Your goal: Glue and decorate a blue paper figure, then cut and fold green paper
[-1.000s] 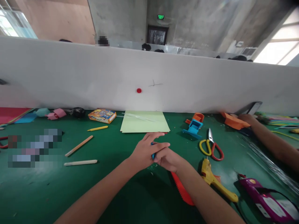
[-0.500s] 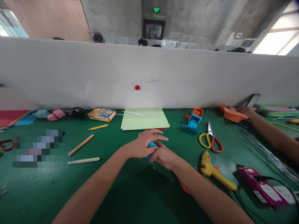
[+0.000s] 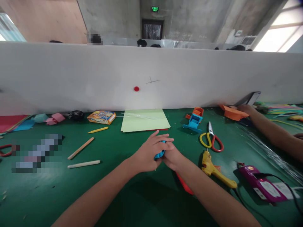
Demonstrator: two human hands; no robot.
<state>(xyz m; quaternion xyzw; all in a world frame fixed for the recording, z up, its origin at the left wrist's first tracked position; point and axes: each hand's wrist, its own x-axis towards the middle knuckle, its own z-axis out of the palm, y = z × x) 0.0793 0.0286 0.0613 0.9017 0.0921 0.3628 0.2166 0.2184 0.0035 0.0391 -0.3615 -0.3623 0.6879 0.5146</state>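
The left hand [image 3: 152, 153] has shifted slightly toward the right edge of the surface [image 3: 113, 148] — its fingers now hide most of the right hand's [image 3: 174, 158], plain half a second ago. The blue piece [image 3: 160, 154] — a sliver one second ago — shows wider.

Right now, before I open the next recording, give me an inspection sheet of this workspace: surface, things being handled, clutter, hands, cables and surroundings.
Surface: green tabletop, small scraps at its left.
Things being handled: blue piece, partly hidden; material unclear.
Clutter: pale green sheets, yellow glue gun, scissors with one yellow and one red handle, yellow pen, purple device; more besides.
Hands: left hand overlaps right hand, the blue piece showing between them.
Cables: black cord from the glue gun; black cable across the purple device.
Surroundings: white partition behind, green exit sign beyond, another person's forearm at right.
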